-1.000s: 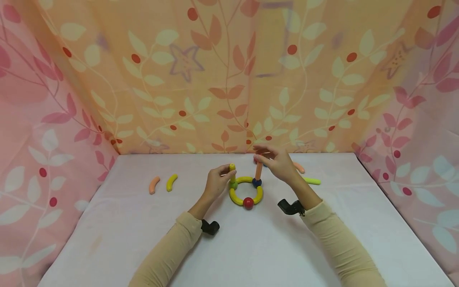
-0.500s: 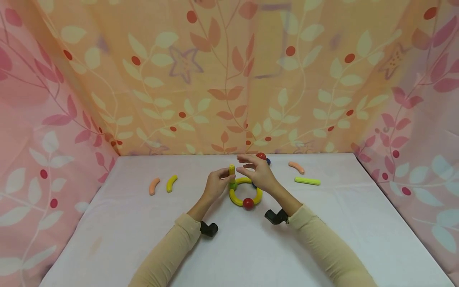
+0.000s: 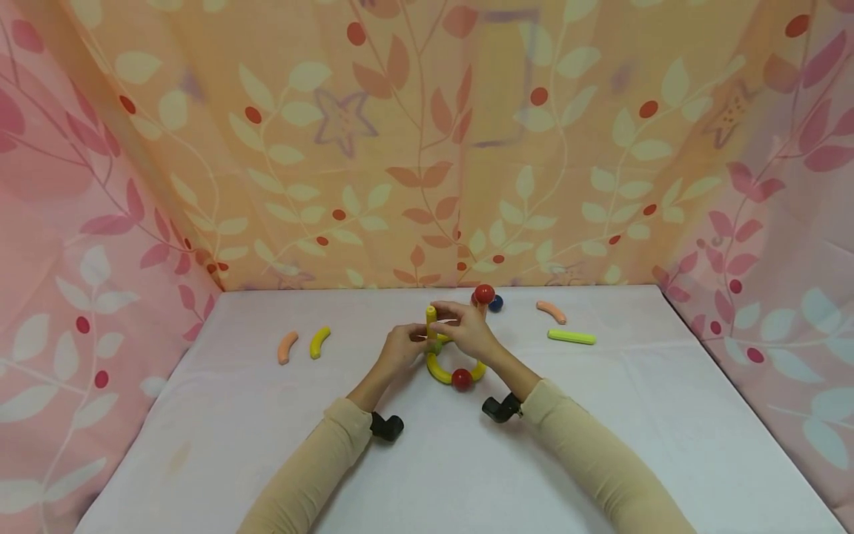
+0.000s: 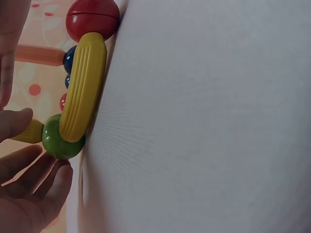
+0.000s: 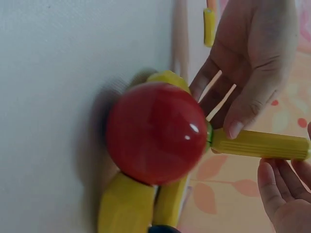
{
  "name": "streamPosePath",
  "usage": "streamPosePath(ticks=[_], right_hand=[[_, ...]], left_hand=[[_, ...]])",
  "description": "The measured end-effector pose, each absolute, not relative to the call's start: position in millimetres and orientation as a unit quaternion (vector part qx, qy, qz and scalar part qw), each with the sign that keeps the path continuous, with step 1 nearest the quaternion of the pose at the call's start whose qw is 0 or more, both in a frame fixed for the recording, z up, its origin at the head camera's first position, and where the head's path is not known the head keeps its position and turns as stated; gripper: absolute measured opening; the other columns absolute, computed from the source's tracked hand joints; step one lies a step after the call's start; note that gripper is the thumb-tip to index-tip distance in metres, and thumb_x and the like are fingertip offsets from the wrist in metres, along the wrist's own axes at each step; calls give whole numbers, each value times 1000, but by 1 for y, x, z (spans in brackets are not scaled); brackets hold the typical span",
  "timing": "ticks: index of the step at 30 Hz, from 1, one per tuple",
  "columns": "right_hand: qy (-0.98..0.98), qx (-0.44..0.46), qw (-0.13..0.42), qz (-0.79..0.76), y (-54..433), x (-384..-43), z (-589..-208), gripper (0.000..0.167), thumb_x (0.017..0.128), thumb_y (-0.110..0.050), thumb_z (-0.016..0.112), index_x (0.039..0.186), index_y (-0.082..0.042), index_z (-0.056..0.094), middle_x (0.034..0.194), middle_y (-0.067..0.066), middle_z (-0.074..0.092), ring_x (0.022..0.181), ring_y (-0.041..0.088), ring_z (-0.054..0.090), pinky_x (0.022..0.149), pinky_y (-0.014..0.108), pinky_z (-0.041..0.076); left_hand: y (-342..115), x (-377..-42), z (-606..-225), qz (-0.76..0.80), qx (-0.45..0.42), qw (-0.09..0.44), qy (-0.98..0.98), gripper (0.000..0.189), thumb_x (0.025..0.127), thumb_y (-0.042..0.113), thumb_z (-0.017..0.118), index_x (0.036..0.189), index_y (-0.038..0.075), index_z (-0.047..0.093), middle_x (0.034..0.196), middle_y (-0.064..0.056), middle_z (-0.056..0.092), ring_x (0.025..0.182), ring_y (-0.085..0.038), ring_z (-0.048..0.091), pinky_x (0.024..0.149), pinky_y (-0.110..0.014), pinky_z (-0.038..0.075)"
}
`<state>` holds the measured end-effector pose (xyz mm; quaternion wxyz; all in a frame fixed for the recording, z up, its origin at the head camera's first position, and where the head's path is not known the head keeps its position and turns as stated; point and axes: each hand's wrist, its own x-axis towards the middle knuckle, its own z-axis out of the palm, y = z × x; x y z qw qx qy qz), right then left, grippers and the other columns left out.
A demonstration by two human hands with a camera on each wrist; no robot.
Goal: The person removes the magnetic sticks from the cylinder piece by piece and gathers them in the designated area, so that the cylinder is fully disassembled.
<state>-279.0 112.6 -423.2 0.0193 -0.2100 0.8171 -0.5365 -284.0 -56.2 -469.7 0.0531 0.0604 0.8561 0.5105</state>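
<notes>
A ring of curved yellow rods [image 3: 437, 371] and coloured balls lies on the table, with a red ball [image 3: 462, 380] in front. On its green ball [image 4: 60, 141] stands a straight yellow rod [image 5: 262, 143]. My left hand [image 3: 402, 347] grips that rod low down, its fingers by the green ball. With fingertips at the rod's upper part, my right hand [image 3: 470, 330] pinches it. An orange rod [image 4: 41, 54] rises from the ring's blue ball [image 4: 70, 59], which my right hand hides in the head view. Another red ball [image 3: 484, 294] appears at the orange rod's top.
Left of the ring lie a curved orange rod [image 3: 288, 347] and a curved yellow rod [image 3: 320, 343]. To the right are another curved orange rod [image 3: 551, 311] and a straight lime rod [image 3: 571, 337]. A blue ball [image 3: 496, 302] sits behind the ring. Patterned cloth surrounds the table.
My right hand has moved from the orange rod's top leftwards to the yellow rod, and its fingers now meet it. My left hand stays at the yellow rod, slightly lower.
</notes>
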Motion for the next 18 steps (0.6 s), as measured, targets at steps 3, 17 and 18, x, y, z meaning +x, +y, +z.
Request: streamPosePath(ticks=[3,17,18], right_hand=[[821,-184,31,-540,110,-280,-425,42,93,-11,65,132,1,57,127,20,64,117,34,62,100,43,51],[800,-140,60,-581,105,-285,-436,34,96,-12,60,128,1,60,127,19,63,122,33,59,105,42,46],[799,-139,60,-582,105,-285,-437,34,96,-12,60,128,1,59,128,19,63,123,33,59,106,42,46]], left_hand=[[-55,-285,-471,509,58,66,856,37,88,15,72,122,1,66,117,-15,70,108,-28,66,87,-36,57],[-49,-286,-470,464,70,65,881,30,86,11,72,112,-2,70,111,-17,71,105,-28,67,87,-38,56],[-49,-286,-470,463,72,63,881,29,86,11,72,112,-2,71,111,-17,72,104,-28,67,87,-38,56]])
